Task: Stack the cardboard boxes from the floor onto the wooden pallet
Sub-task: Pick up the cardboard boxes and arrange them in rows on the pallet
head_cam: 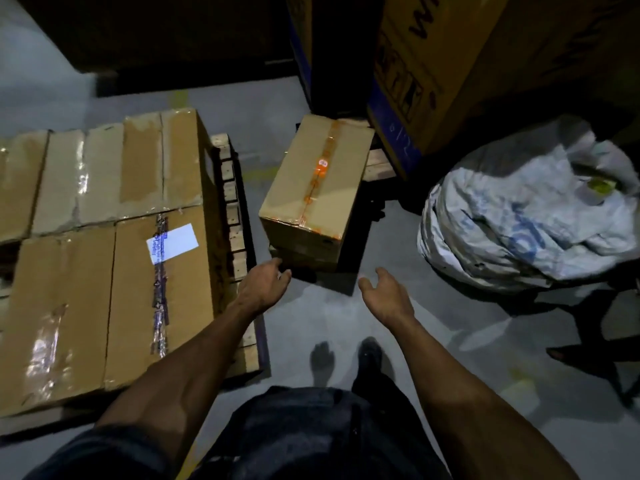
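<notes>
A brown cardboard box [313, 188] sealed with orange-marked tape stands on the grey floor ahead of me, seemingly on top of another box whose edge shows beneath it. My left hand [265, 284] reaches toward its lower near-left corner, fingers relaxed, fingertips at or just short of the corner. My right hand [386, 294] hovers open, palm turned inward, a little short of the box's near right side. On the left, the wooden pallet [235, 216] carries several taped cardboard boxes [114, 233] laid flat, one with a white label.
A large white printed sack [530, 209] sits on the floor at the right. Tall cartons [433, 74] stand behind the box, one on a small pallet. My legs and feet are at the bottom centre; another person's foot [561, 353] shows at the right.
</notes>
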Available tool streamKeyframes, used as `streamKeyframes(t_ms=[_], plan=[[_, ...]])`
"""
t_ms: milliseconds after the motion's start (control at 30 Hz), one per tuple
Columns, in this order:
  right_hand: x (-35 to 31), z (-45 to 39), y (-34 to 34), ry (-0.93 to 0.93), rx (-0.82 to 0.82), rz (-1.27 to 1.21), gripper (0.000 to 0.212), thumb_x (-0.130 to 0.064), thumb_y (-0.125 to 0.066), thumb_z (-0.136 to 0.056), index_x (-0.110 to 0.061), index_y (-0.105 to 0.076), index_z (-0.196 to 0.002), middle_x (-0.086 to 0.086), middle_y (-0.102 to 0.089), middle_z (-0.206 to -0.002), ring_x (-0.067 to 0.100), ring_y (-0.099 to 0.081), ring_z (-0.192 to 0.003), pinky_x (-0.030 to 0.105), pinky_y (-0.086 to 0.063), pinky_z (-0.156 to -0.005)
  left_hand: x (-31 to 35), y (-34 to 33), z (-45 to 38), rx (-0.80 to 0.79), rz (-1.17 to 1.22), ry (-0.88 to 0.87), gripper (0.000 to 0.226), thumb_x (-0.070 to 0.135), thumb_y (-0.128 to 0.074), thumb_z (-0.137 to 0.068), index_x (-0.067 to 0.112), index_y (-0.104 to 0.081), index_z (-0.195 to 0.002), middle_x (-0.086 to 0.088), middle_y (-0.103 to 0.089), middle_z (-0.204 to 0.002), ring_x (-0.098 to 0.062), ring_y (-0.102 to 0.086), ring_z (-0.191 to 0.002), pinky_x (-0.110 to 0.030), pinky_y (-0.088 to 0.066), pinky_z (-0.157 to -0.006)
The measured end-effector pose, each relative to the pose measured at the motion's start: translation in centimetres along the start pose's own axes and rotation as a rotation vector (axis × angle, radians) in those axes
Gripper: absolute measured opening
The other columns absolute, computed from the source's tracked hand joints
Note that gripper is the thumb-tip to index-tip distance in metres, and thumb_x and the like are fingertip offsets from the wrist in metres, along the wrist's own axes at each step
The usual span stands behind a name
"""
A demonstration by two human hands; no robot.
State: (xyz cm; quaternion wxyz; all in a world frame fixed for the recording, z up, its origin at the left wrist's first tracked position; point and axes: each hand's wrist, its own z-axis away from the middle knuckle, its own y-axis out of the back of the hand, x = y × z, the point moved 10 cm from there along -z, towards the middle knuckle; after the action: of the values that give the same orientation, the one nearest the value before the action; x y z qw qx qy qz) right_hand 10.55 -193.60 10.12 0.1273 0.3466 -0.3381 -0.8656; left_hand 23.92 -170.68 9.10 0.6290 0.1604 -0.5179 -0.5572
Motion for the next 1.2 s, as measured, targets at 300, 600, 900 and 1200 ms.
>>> streamKeyframes(t_ms=[300, 600, 900, 1200], plan=[[-5.7, -13.0, 5.8, 0.031, -0.109, -0.054, 0.068, -0.053, -0.045, -0.101, -0.015, -0.032, -0.156, 0.01, -0.038, -0.158, 0.033, -0.038, -0.143, 0.042, -0.035, -0.113, 3.5, 3.8, -8.7, 0.109, 0.283, 0.238, 0.048, 0.04, -0.046, -0.104, 0.01, -0.049, -0.141, -0.015, -0.061, -0.135, -0.032, -0.059, -0.12, -0.045, -0.05, -0.1], [-9.5, -24.8, 4.1, -0.173, -0.098, -0.231, 0.068, -0.05, -0.048, -0.101, -0.014, -0.031, -0.156, 0.011, -0.038, -0.158, 0.033, -0.038, -0.143, 0.041, -0.034, -0.113, -1.1, 6.4, -23.6, 0.125, 0.651, 0.504, 0.059, 0.046, -0.05, -0.1, 0.006, -0.049, -0.144, -0.016, -0.06, -0.135, -0.034, -0.057, -0.121, -0.046, -0.045, -0.108], [-8.9, -36.3, -1.8, -0.428, -0.021, -0.43, 0.059, -0.036, -0.059, -0.1, -0.005, -0.041, -0.146, 0.016, -0.049, -0.145, 0.033, -0.045, -0.134, 0.03, -0.036, -0.098, -7.2, 3.9, -40.3, 0.023, 0.581, 0.572, 0.072, 0.064, -0.05, -0.087, 0.011, -0.054, -0.136, -0.015, -0.062, -0.131, -0.036, -0.059, -0.116, -0.048, -0.048, -0.103], [-6.1, -45.4, -6.9, -0.471, 0.092, -0.531, 0.058, -0.051, -0.074, -0.082, -0.013, -0.061, -0.124, 0.008, -0.068, -0.119, 0.029, -0.063, -0.113, 0.036, -0.05, -0.096, -10.4, -2.2, -48.6, -0.037, 0.549, 0.553, 0.071, 0.067, -0.062, -0.082, 0.006, -0.065, -0.117, -0.017, -0.067, -0.114, -0.036, -0.064, -0.106, -0.045, -0.053, -0.098]])
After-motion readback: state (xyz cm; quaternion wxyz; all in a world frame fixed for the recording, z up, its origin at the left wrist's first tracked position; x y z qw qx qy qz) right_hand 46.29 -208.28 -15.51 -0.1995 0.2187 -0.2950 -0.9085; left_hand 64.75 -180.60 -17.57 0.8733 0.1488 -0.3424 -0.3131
